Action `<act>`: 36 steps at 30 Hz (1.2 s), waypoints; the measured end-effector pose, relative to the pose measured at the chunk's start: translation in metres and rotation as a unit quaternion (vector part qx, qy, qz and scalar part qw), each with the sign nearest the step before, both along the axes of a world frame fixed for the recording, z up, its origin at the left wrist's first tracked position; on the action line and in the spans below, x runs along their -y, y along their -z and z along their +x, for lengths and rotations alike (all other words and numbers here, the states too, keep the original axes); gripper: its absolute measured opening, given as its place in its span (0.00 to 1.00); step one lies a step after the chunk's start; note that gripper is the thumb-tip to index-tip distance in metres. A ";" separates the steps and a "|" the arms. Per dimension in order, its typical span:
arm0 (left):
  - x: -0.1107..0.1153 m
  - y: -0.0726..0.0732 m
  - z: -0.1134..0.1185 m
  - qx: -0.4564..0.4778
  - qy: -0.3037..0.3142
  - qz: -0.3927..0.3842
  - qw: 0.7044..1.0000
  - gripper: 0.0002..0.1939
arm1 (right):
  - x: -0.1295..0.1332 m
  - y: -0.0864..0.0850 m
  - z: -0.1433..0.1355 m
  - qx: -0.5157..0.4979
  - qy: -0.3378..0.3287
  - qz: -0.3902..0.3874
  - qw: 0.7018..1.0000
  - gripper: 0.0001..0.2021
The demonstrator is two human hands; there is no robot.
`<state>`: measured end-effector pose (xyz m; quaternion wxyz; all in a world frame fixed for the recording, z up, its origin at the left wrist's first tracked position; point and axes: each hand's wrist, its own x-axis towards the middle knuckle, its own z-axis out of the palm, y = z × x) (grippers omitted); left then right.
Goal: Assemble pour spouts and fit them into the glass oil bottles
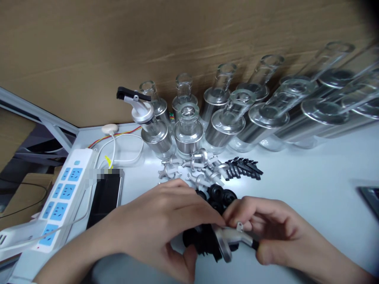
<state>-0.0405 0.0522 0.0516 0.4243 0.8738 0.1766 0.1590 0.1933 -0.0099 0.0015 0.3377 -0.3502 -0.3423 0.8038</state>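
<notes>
My left hand [166,221] is closed round the black ribbed stopper end of a silver spout [225,240], low in the middle of the view. At the spout's narrow, dark-tipped end, my right hand [269,232] pinches with thumb and fingers. The spout lies tilted between both hands. Just beyond my fingers sit black round stoppers [216,192]. Several loose silver spouts [201,165] lie behind them, beside a row of black levers [242,168]. One bottle at the left carries a fitted spout with a black lever [142,112].
Rows of glass bottles with metal sleeves [189,136] stand along the cardboard wall [177,39]. At the left are a white power strip [62,197], cables and a black phone [105,195]. A dark object [370,199] lies at the right edge.
</notes>
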 end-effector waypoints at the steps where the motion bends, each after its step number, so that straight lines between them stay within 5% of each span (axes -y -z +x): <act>1: 0.000 0.000 0.000 -0.004 0.002 -0.005 1.000 0.24 | 0.000 0.000 -0.001 0.000 0.000 -0.002 1.000 0.14; 16: 0.002 -0.001 0.001 -0.047 0.083 0.062 0.994 0.14 | 0.002 0.000 -0.007 -0.036 -0.046 -0.053 0.997 0.13; 28: -0.002 0.008 -0.001 -0.051 0.086 -0.038 0.994 0.12 | 0.003 0.002 -0.010 -0.025 -0.019 -0.060 0.998 0.13; 36: 0.001 0.008 0.000 0.038 0.019 -0.143 0.989 0.17 | -0.003 -0.016 -0.002 0.062 0.049 0.077 0.994 0.10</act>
